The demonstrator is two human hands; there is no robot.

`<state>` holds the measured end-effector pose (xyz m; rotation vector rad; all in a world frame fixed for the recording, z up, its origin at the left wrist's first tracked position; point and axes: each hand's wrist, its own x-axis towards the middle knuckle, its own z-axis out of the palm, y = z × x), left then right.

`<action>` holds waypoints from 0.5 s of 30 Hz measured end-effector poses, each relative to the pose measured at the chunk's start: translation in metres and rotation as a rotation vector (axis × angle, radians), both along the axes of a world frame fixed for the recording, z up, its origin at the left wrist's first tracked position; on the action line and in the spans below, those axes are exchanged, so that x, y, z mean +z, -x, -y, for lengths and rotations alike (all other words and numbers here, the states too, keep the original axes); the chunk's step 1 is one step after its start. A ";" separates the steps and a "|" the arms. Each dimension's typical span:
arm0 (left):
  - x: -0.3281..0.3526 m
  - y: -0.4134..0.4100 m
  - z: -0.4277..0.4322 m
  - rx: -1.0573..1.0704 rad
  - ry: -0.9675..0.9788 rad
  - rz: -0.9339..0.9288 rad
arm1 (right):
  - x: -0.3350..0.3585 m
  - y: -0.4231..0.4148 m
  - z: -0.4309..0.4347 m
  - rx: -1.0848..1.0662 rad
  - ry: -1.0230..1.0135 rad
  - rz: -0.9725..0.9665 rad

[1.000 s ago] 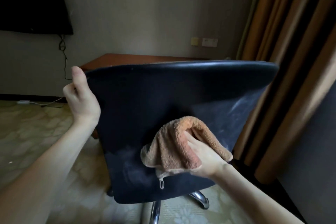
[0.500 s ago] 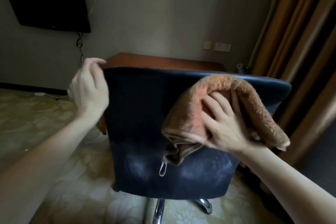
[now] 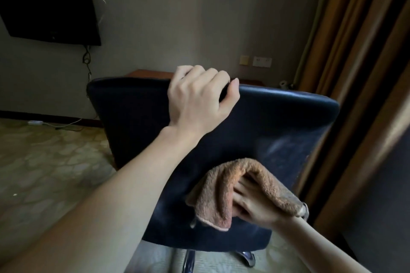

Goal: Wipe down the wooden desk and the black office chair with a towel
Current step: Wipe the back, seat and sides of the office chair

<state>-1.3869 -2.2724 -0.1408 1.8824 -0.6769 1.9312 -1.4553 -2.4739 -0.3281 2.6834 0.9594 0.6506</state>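
The black office chair (image 3: 277, 126) stands with its backrest facing me, filling the middle of the view. My left hand (image 3: 197, 99) grips the backrest's top edge near its middle, fingers curled over the rim. My right hand (image 3: 253, 201) holds an orange-brown towel (image 3: 221, 190) bunched over its fingers and presses it against the lower right part of the backrest. Dusty smears show on the backrest's right side. Only a strip of the wooden desk (image 3: 144, 72) shows behind the chair.
Brown curtains (image 3: 355, 73) hang close on the right. A dark screen (image 3: 48, 2) is mounted on the wall at upper left, with cables running down to the patterned floor (image 3: 44, 173). The chair's chrome base (image 3: 246, 259) shows below the backrest.
My left hand has shifted from the backrest's left corner to the middle of its top edge. My right hand brought the towel from the top edge down to the lower right of the backrest.
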 end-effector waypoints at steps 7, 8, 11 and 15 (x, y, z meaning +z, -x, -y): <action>-0.002 -0.002 0.006 -0.025 0.072 0.071 | 0.008 0.013 0.026 0.056 -0.128 -0.039; -0.002 -0.003 0.006 -0.026 0.075 0.069 | 0.026 0.013 0.027 0.066 -0.175 0.024; -0.001 -0.002 0.006 -0.012 0.077 0.067 | 0.089 0.009 0.034 0.111 -0.270 0.268; -0.002 -0.003 0.005 -0.012 0.064 0.065 | 0.122 0.004 0.039 0.137 -0.218 0.499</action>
